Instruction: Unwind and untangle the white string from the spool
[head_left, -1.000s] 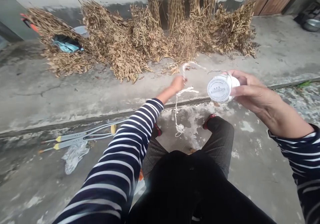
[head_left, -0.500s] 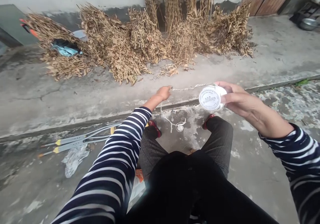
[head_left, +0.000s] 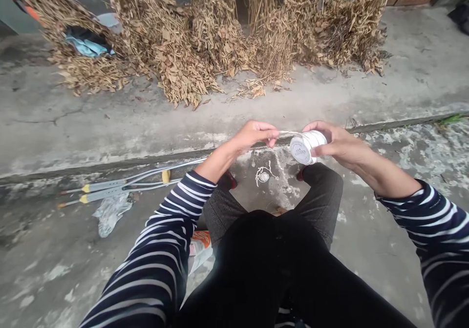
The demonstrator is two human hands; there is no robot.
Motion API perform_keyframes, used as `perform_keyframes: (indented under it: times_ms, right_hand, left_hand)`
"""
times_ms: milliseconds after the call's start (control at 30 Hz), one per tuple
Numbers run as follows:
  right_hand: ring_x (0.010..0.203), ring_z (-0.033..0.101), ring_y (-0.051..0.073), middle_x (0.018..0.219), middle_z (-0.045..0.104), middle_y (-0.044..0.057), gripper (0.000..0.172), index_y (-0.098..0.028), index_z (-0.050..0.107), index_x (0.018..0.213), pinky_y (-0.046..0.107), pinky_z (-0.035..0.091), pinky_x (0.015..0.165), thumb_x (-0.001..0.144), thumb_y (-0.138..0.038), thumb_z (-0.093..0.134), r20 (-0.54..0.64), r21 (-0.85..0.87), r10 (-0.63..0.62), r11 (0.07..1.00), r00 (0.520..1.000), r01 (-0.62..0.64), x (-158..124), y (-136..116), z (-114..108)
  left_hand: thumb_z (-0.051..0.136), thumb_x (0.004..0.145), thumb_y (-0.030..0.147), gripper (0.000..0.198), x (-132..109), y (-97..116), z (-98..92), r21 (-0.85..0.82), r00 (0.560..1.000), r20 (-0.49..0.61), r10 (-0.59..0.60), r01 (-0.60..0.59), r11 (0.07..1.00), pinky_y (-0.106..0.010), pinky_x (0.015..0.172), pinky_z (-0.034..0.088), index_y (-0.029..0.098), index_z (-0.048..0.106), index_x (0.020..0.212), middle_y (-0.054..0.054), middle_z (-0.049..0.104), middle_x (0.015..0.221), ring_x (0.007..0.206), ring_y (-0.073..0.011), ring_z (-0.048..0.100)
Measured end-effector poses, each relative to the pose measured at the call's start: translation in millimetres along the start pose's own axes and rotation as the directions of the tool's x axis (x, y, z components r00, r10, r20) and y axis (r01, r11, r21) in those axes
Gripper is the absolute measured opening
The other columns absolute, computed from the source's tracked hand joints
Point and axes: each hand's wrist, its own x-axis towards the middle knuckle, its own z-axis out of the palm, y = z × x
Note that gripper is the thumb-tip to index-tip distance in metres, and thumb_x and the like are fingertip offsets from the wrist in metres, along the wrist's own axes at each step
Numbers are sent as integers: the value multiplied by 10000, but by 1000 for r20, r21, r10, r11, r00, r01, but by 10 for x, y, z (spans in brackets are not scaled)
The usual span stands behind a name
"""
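Observation:
My right hand (head_left: 339,144) is wrapped round a white spool of string (head_left: 307,146) with a round printed label on its end. A short stretch of white string (head_left: 286,133) runs from the spool to my left hand (head_left: 254,135), which pinches it just left of the spool. Both hands are held close together above my knees. A loose tangle of the same string (head_left: 264,175) lies on the concrete between my feet.
Bundles of dry brown stalks (head_left: 205,39) lean along the wall beyond a raised concrete step (head_left: 110,122). Grey crutches (head_left: 124,186) and a crumpled plastic bag (head_left: 110,213) lie on the ground to the left. Blue cloth (head_left: 88,44) sits among the stalks.
My left hand has come back in toward the spool, shortening the stretched string. The pulled-off string has dropped into a small heap on the ground. The view tilted down slightly.

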Motion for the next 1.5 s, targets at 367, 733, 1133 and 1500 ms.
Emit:
perform_keyframes:
  times_ms: [367,733,1133,1500]
  right_hand:
    - [761,539,152,813,629,-12,499,-208,698,981,262,409,659,507,-160,846,155,-146,-6,989,988,29,147,80,-6]
    - [706,649,172,882,739,28,470,-224,829,1003,280,532,595,540,-145,847,472,-143,102,989,876,-38,219,134,23]
    - [761,651,165,850,730,2,456,-231,804,976,281,544,678,531,-206,904,276,37,27,999,961,-39,246,256,-75]
    - [785,631,159,864,717,-4,461,-254,816,947,285,547,704,513,-212,963,260,-82,12,997,966,9,180,255,-49]
  left_hand:
    - [803,891,495,397,-110,504,-326,238,992,-29,-120,124,963,-422,765,571,134,716,749,-39,567,584,734,-209,695]
    - [881,736,272,149,121,179,-438,457,961,105,-256,182,871,-341,696,558,176,778,685,-37,628,601,746,-238,739]
    - [850,794,294,437,-276,-208,299,-156,989,133,-69,90,984,-275,762,603,146,755,1194,-106,803,1045,910,-168,751]
    - [812,876,385,295,-377,89,67,7,974,178,-140,141,990,-223,541,441,136,733,739,-13,637,567,466,-59,516]
